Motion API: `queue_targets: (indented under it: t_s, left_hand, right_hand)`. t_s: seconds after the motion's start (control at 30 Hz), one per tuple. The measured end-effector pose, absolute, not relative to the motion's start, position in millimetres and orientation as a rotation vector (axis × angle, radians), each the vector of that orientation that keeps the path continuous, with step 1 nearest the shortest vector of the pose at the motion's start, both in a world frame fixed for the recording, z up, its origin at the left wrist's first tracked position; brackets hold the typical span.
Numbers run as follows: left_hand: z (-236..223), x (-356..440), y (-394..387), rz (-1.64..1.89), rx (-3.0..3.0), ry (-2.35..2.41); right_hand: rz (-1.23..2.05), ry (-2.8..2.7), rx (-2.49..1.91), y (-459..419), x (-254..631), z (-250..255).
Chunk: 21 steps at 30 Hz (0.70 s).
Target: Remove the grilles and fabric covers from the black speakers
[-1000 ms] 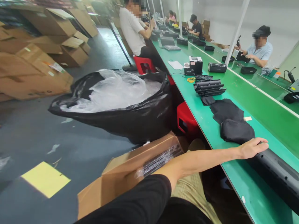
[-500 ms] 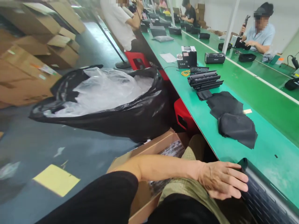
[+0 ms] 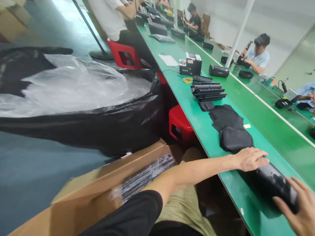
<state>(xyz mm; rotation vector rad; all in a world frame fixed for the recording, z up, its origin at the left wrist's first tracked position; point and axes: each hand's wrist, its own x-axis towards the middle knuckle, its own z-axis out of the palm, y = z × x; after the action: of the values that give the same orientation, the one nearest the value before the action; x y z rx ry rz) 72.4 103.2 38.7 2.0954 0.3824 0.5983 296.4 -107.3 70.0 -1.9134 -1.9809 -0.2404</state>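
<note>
A long glossy black speaker housing (image 3: 269, 180) lies at the near edge of the green table, tilted in my view. My left hand (image 3: 251, 159) is closed over its far end, palm down. At the near end my right hand (image 3: 301, 203) grips it, thumb on one side and fingers on the other, slightly blurred. Just beyond my left hand sits a stack of black cloth pieces (image 3: 235, 139), with more black cloth (image 3: 226, 117) behind it. Farther along, several slotted black panels (image 3: 209, 91) are piled together.
On my left, an open cardboard box (image 3: 103, 177) holds plastic-wrapped parts. Behind it spreads a large black bag (image 3: 128, 123) of clear plastic. A red stool (image 3: 179, 123) stands against the table (image 3: 268, 144). A black-and-white box (image 3: 190, 65) rests farther back. Several people work around the tables.
My view has swung right. The speaker housing has come up onto the table with its slotted side no longer showing. My right hand has entered view, holding its near end.
</note>
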Motion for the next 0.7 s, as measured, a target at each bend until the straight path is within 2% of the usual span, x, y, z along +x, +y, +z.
queue_targets:
  t_s: [0.1, 0.17, 0.33, 0.5, 0.7]
  left_hand:
    - [41, 75, 107, 0.613, 2.068, 0.410]
    - [39, 74, 106, 0.780, 2.053, 0.433]
    - [18, 72, 99, 1.284, 2.075, 0.506]
    - [6, 68, 100, 1.362, 2.144, 0.506]
    - [9, 66, 100, 1.361, 2.245, 0.453]
  right_hand:
    - [-0.249, -2.169, -1.979, -85, 276, 60]
    - [-0.182, -2.085, -2.093, -68, 277, 62]
    - [0.271, -1.961, -2.143, -18, 323, 94]
    - [0.499, -1.766, -2.234, 4, 349, 112]
    - [0.401, -1.714, -2.331, -2, 330, 96]
